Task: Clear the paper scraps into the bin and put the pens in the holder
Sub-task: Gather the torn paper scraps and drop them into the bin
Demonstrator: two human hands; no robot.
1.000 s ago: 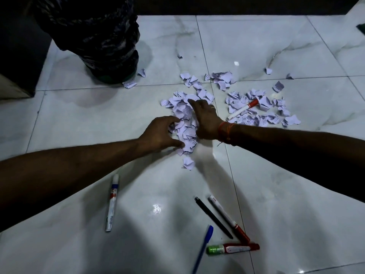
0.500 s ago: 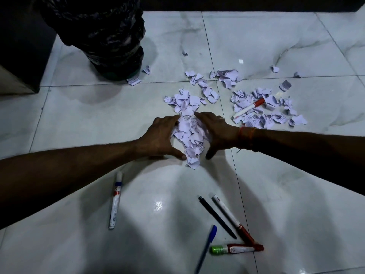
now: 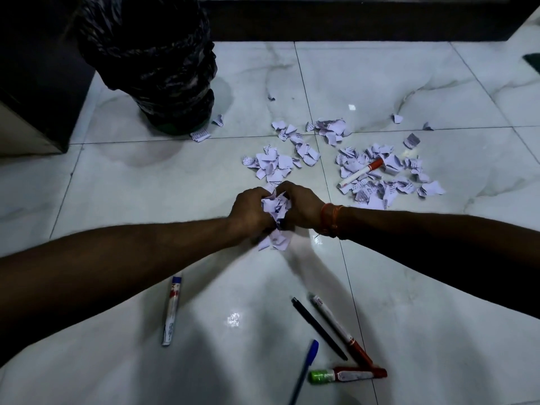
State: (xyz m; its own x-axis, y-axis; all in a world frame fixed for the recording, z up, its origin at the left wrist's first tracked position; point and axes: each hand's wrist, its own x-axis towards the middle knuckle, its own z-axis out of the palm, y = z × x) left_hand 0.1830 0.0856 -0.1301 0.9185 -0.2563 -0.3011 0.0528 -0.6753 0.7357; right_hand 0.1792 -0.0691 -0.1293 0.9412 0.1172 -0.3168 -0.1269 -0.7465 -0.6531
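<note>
Now both hands [image 3: 274,209] have closed together, grips bunching the paper scraps [image 3: 276,207].

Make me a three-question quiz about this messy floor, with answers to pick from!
1. Where does the bin stand?
A) at the far left, on the floor
B) between the two arms
C) at the far right

2. What colour is the cap of the fat marker beside the blue pen?
A) yellow
B) green
C) pink

3. What are the left hand and right hand doing?
A) each holding a pen
B) lying flat on the tiles
C) squeezing a bunch of paper scraps between them

Answers:
1 A, the bin with its black bag sits at the upper left of the view.
2 B, the marker's left end is bright green.
3 C, both hands curl round the scraps, which poke out between them.
</note>
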